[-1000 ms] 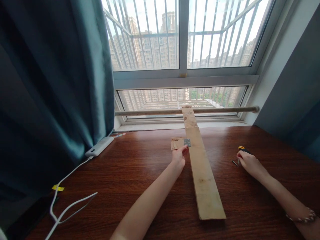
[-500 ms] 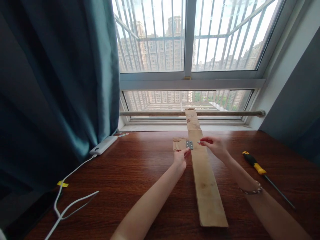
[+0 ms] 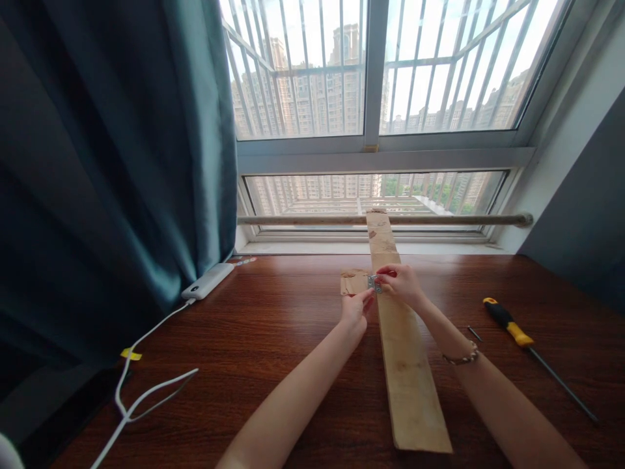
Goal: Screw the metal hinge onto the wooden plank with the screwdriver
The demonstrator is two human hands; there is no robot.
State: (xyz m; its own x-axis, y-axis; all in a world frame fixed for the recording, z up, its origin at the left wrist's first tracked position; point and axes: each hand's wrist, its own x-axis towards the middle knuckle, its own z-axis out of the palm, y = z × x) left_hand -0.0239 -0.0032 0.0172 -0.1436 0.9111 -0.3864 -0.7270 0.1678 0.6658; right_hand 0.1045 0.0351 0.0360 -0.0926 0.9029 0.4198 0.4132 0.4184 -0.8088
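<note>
A long pale wooden plank (image 3: 413, 378) lies lengthwise on the table, its far end reaching over the window sill. Against its left side sits a short wooden piece (image 3: 354, 284). A silver metal hinge (image 3: 372, 282) with holes lies across the joint between them. My left hand (image 3: 356, 309) is closed, thumb and fingertips gripping the hinge's near edge. My right hand (image 3: 400, 284) pinches a small screw at the hinge; the fingers mostly hide it. Another screw (image 3: 474, 333) rests on the table right of my right forearm.
A yellow-and-black screwdriver (image 3: 518, 335) lies at the right. On the left are a white power bank (image 3: 208, 281) and a white cable (image 3: 163, 381). A blue curtain (image 3: 195, 130) hangs at the left, and a rail (image 3: 303, 220) runs along the window.
My right hand has moved left with the screw, from above the plank to the hinge. The view has shifted slightly, and the screw on the table has come out from behind my forearm.
</note>
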